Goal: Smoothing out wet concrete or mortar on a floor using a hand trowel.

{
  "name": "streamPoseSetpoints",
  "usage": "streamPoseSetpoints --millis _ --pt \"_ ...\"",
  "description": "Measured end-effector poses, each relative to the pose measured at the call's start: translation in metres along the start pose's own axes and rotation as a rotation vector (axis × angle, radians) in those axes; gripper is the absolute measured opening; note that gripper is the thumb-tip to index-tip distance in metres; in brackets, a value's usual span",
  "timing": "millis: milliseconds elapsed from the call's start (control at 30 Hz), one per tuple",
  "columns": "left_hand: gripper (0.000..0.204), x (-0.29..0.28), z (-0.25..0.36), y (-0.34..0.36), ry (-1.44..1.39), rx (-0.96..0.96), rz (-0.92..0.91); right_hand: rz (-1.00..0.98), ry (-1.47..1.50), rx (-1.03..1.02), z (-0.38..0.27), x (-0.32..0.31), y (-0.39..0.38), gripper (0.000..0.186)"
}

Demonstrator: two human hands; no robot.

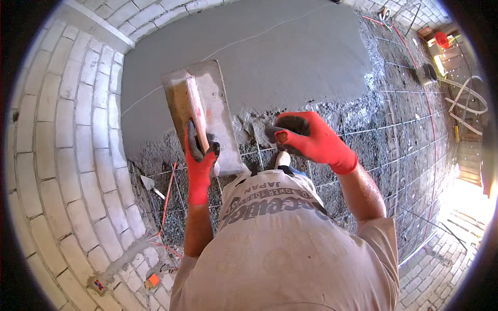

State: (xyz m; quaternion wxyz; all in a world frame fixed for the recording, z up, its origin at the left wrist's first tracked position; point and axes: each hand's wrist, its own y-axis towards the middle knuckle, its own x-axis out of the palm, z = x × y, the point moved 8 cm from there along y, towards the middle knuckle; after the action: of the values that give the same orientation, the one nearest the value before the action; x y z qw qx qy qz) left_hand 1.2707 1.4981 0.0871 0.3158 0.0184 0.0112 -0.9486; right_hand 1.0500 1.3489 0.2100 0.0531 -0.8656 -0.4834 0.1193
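My left hand [197,163], in a red glove with dark palm and fingers, is closed round the handle of a long rectangular plastering float [220,111]. The float is smeared with grey and lies over the near edge of the smooth wet concrete [290,62]. My right hand [311,139], gloved the same way, is curled shut above the rough concrete edge. Whether anything is inside its fingers is hidden. Just below it, a pale rounded object [282,158] shows in front of my shirt; I cannot tell its kind.
Steel mesh [410,135] covers gravelly ground nearer me and to the right. A pointed trowel [148,182] lies at the left by the block wall [67,124]. Red hoses run over the mesh. A dark bucket [426,74] and white pipe [467,98] are at the right.
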Motion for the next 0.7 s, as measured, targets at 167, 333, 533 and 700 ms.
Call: streamPoseSetpoints --millis 167,333,533,700 --pt "0.090 -0.002 0.010 0.000 -0.066 0.036 -0.033 0.052 -0.087 0.044 0.037 0.000 0.006 0.031" --pt "0.089 0.011 0.033 -0.001 -0.106 0.119 -0.092 0.028 0.211 -0.004 0.062 0.026 0.006 0.035" --pt "0.092 0.021 0.030 -0.006 -0.264 0.073 -0.187 0.001 0.301 -0.111 0.034 0.066 0.017 0.045" --pt "0.094 0.029 0.042 -0.008 -0.240 0.078 -0.213 -0.001 0.342 -0.106 0.029 0.080 0.035 0.046"
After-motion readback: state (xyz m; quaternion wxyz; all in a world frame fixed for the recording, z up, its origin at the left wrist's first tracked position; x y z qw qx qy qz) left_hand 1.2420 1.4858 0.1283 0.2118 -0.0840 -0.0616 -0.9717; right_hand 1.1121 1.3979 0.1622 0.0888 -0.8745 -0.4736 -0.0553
